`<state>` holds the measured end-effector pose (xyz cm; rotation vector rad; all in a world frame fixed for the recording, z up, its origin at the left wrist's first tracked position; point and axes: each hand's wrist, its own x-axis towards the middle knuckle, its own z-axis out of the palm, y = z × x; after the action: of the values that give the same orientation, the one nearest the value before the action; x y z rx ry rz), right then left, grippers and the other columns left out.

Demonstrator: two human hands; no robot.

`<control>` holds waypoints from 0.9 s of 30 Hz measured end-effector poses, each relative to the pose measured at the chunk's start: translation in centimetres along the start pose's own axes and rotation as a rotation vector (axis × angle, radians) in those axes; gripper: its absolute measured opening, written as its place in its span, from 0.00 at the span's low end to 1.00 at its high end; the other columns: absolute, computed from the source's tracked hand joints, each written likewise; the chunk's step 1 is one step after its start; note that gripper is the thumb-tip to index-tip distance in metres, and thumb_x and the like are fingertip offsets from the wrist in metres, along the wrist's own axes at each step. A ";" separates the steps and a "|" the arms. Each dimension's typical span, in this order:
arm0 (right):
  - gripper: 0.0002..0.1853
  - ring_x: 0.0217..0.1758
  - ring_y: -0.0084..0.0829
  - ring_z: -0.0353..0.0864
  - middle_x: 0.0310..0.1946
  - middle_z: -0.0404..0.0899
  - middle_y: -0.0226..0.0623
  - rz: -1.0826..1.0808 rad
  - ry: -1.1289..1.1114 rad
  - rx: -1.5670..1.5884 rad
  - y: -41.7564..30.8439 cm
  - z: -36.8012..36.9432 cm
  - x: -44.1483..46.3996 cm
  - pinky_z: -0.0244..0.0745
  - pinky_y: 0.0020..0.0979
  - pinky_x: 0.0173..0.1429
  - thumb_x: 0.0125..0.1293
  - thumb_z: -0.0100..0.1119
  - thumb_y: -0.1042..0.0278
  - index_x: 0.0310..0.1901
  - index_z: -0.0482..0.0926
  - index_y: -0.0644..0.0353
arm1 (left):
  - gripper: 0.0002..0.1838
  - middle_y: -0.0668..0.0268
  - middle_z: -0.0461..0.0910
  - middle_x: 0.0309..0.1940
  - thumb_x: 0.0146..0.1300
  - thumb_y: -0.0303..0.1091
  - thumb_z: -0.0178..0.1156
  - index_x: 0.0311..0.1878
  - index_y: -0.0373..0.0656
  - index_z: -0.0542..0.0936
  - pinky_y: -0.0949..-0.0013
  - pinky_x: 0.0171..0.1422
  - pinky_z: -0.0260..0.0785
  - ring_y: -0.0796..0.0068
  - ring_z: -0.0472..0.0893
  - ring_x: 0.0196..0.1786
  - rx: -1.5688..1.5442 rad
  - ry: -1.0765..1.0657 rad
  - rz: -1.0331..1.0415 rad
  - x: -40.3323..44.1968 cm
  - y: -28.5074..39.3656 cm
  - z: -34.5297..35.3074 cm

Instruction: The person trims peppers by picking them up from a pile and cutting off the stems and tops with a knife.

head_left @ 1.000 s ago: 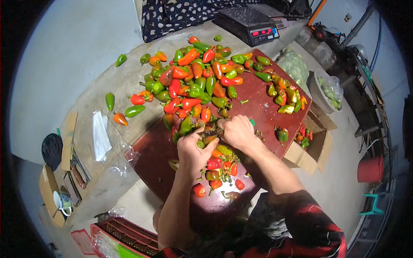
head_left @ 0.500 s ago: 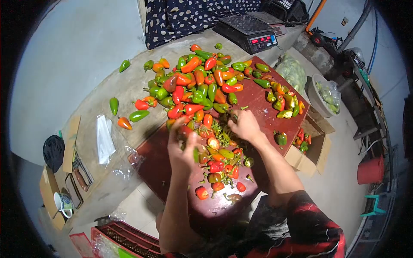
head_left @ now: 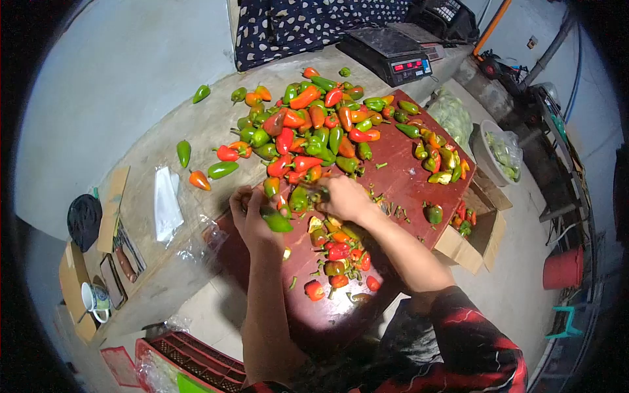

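Observation:
My left hand is at the left part of the red board, its fingers curled round a green pepper. Just right of it, my right hand is closed over the peppers, and what its fingers hold is too small and blurred to name. Beyond both hands lies a large pile of red, orange and green peppers. Nearer me are pepper pieces and stems. Another group of cut peppers rests at the board's right.
A digital scale stands at the back. On the right are a cardboard box with peppers, a white basin and a red bucket. White plastic bags, a mug and a red crate are left.
The camera view has shifted slightly. My left hand has moved left and lower and now has a green pepper in it. My right hand has moved left, closer to the peppers between the hands.

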<state>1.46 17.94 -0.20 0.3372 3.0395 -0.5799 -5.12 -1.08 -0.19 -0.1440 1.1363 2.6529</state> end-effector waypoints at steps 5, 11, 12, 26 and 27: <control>0.25 0.47 0.51 0.85 0.41 0.85 0.54 0.200 0.069 0.209 3.1 -3.3 -2.1 0.80 0.46 0.54 0.51 0.74 0.58 0.50 0.83 0.59 | 0.12 0.65 0.79 0.39 0.67 0.27 0.61 0.49 0.51 0.71 0.66 0.28 0.71 0.69 0.80 0.32 -0.062 0.001 -0.032 -0.1 0.5 0.5; 0.18 0.36 0.33 0.82 0.31 0.84 0.42 0.176 0.107 0.393 7.0 -3.3 -3.7 0.76 0.36 0.45 0.53 0.74 0.63 0.42 0.83 0.63 | 0.11 0.63 0.80 0.40 0.69 0.30 0.59 0.53 0.49 0.73 0.63 0.29 0.74 0.67 0.80 0.30 0.012 -0.174 -0.104 0.3 -0.2 -0.5; 0.16 0.34 0.28 0.80 0.29 0.83 0.37 0.141 0.144 0.459 6.7 -3.5 -4.0 0.74 0.34 0.43 0.55 0.73 0.64 0.41 0.83 0.64 | 0.11 0.63 0.80 0.40 0.69 0.30 0.59 0.53 0.49 0.73 0.63 0.29 0.74 0.67 0.80 0.30 0.013 -0.174 -0.105 0.2 -0.3 -0.2; 0.07 0.26 0.14 0.70 0.23 0.76 0.21 0.126 -0.037 1.094 2.6 -3.0 -5.7 0.64 0.23 0.31 0.69 0.63 0.66 0.34 0.82 0.58 | 0.20 0.56 0.81 0.35 0.51 0.41 0.76 0.43 0.41 0.81 0.55 0.45 0.73 0.50 0.81 0.41 1.203 -0.773 0.459 -2.7 -3.1 2.3; 0.07 0.26 0.15 0.71 0.23 0.77 0.22 0.166 -0.090 1.160 2.7 -3.1 -5.8 0.64 0.23 0.31 0.69 0.62 0.66 0.35 0.82 0.59 | 0.19 0.58 0.81 0.33 0.54 0.41 0.75 0.44 0.40 0.81 0.58 0.42 0.73 0.55 0.81 0.37 1.185 -0.817 0.462 -2.7 -3.1 2.4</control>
<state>7.74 20.36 2.08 0.5198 2.1918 -2.1641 -1.68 2.16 -0.18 1.3560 2.2159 1.4960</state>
